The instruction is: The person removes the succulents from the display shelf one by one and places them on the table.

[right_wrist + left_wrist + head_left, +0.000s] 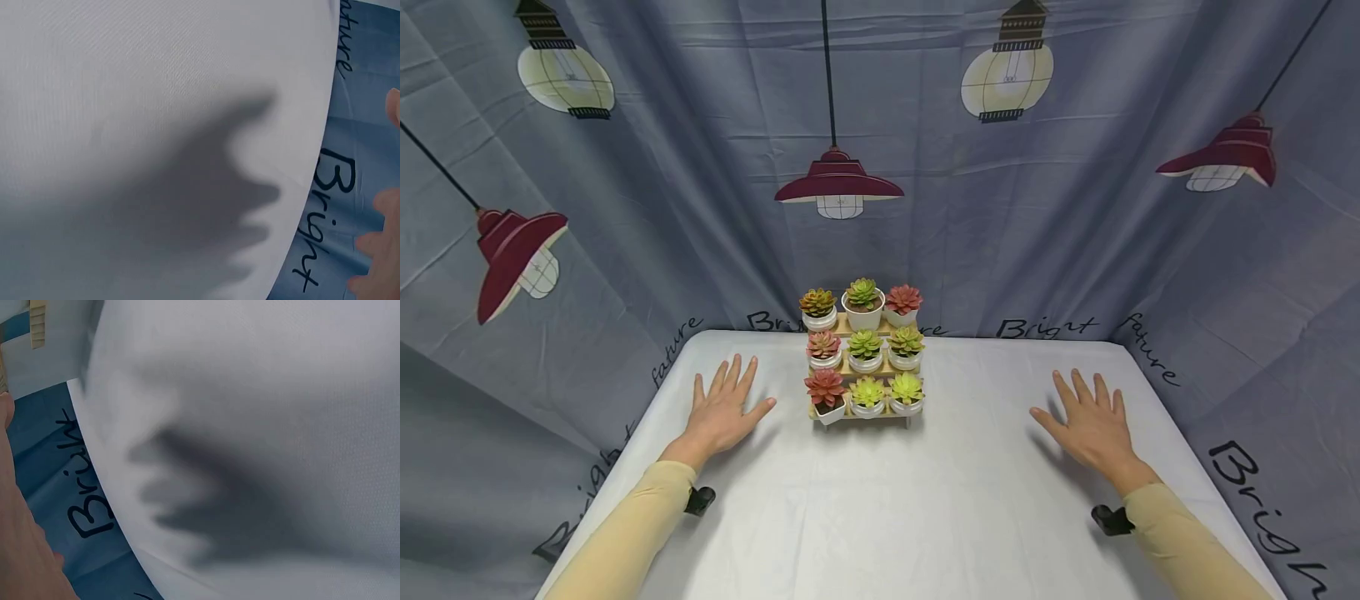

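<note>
In the head view, a three-tier wooden stand [867, 375] holds several small potted succulents at the back of the table. The red succulent [825, 388] at its front left sits in a tilted white pot, while the green succulent [864, 295] at the top middle has the largest pot. To the left of the stand, my left hand [718, 417] spreads its fingers palm down over the cloth, holding nothing. My right hand [1093, 427], also spread and bare, is well to the right of the stand. Both hands cast shadows on the cloth in the wrist views.
A white cloth covers the table [955, 508]. Behind and beside it hangs a grey-blue curtain [722, 208] printed with lamps and lettering. Dark wrist cameras [700, 501] stick out below the yellow sleeves [632, 533].
</note>
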`<state>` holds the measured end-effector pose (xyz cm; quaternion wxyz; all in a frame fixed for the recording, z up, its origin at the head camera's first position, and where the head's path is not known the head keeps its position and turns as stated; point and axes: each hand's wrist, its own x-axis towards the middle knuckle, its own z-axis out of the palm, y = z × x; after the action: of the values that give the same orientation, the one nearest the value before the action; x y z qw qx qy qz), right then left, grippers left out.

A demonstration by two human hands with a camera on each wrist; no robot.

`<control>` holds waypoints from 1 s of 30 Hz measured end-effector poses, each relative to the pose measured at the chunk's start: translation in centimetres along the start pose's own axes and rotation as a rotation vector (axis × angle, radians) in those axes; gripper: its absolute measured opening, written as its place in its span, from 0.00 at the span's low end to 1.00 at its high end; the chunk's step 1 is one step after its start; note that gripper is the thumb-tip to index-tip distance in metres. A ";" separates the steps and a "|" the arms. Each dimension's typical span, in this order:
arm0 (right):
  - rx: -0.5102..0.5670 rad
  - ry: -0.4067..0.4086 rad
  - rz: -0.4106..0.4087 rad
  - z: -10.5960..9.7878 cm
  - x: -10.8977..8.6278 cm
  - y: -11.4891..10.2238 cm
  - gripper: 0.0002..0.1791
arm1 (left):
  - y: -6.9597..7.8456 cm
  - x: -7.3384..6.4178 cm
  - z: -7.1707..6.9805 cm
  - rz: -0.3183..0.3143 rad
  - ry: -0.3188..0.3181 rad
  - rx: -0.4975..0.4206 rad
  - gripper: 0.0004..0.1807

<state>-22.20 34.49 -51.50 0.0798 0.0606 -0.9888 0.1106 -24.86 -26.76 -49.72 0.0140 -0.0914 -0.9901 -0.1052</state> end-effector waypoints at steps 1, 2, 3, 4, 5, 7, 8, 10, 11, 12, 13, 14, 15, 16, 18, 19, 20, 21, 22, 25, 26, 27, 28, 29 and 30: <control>0.003 0.000 -0.001 0.0 0.0 -0.1 0.53 | 0.1 0.0 0.0 0.001 0.001 -0.006 0.51; 0.003 0.001 -0.002 0.0 0.0 -0.1 0.53 | 0.2 0.1 0.0 0.003 0.001 -0.012 0.51; 0.005 0.001 -0.003 0.0 0.1 -0.2 0.53 | 0.3 0.1 -0.1 0.006 0.001 -0.018 0.51; 0.009 0.001 -0.004 -0.1 0.1 -0.4 0.53 | 0.4 0.1 -0.1 0.008 0.003 -0.024 0.51; 0.013 -0.002 -0.005 -0.2 0.1 -0.6 0.53 | 0.5 0.2 -0.1 0.011 0.004 -0.028 0.51; 0.019 -0.011 -0.003 -0.3 0.2 -0.9 0.53 | 0.7 0.2 -0.1 0.016 0.008 -0.035 0.51; 0.021 -0.016 -0.004 -0.3 0.2 -1.1 0.53 | 0.8 0.3 -0.2 0.019 0.010 -0.034 0.51; 0.027 -0.026 -0.007 -0.4 0.3 -1.6 0.53 | 1.0 0.3 -0.2 0.022 0.010 -0.037 0.50; 0.029 -0.030 -0.009 -0.5 0.3 -1.8 0.53 | 1.1 0.3 -0.2 0.027 0.010 -0.042 0.50; 0.029 -0.033 -0.011 -0.5 0.4 -2.0 0.53 | 1.2 0.3 -0.2 0.029 0.011 -0.043 0.50; 0.030 -0.034 -0.014 -0.5 0.4 -2.2 0.53 | 1.3 0.3 -0.2 0.033 0.013 -0.047 0.50; 0.032 -0.033 -0.019 -0.5 0.5 -2.4 0.53 | 1.4 0.4 -0.1 0.038 0.018 -0.050 0.50; 0.037 -0.031 -0.023 -0.5 0.5 -2.6 0.53 | 1.5 0.4 -0.2 0.045 0.021 -0.060 0.50; 0.041 -0.029 -0.027 -0.5 0.5 -2.7 0.53 | 1.6 0.4 -0.2 0.050 0.024 -0.064 0.50; 0.049 -0.026 -0.036 -0.5 0.6 -3.1 0.52 | 1.8 0.4 -0.2 0.060 0.026 -0.084 0.50; 0.057 -0.024 -0.040 -0.5 0.7 -3.2 0.52 | 1.9 0.4 -0.2 0.066 0.025 -0.100 0.50; 0.063 -0.024 -0.043 -0.4 0.7 -3.4 0.52 | 2.0 0.4 -0.2 0.071 0.022 -0.111 0.50; 0.069 -0.026 -0.045 -0.4 0.7 -3.6 0.52 | 2.1 0.3 -0.3 0.080 0.018 -0.130 0.50; 0.073 -0.028 -0.049 -0.3 0.8 -3.8 0.52 | 2.2 0.3 -0.3 0.087 0.013 -0.145 0.50; 0.088 -0.034 -0.054 -0.2 0.9 -4.3 0.52 | 2.4 0.2 -0.3 0.125 -0.001 -0.208 0.50; 0.091 -0.034 -0.056 -0.1 1.0 -4.5 0.52 | 2.4 0.1 -0.2 0.140 -0.009 -0.230 0.50; 0.097 -0.034 -0.057 -0.1 1.1 -4.7 0.52 | 2.5 0.1 -0.2 0.153 -0.019 -0.259 0.51; 0.102 -0.034 -0.059 0.0 1.1 -4.9 0.52 | 2.6 0.0 -0.1 0.163 -0.031 -0.282 0.52; 0.108 -0.033 -0.061 0.0 1.2 -5.1 0.52 | 2.7 0.0 -0.1 0.174 -0.045 -0.308 0.53; 0.114 -0.034 -0.063 0.0 1.3 -5.3 0.52 | 2.8 -0.1 0.0 0.182 -0.056 -0.329 0.54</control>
<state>-22.73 29.18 -50.19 0.0627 0.0981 -0.9797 0.1631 -24.24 -24.06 -49.09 -0.0194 -0.1848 -0.9472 -0.2612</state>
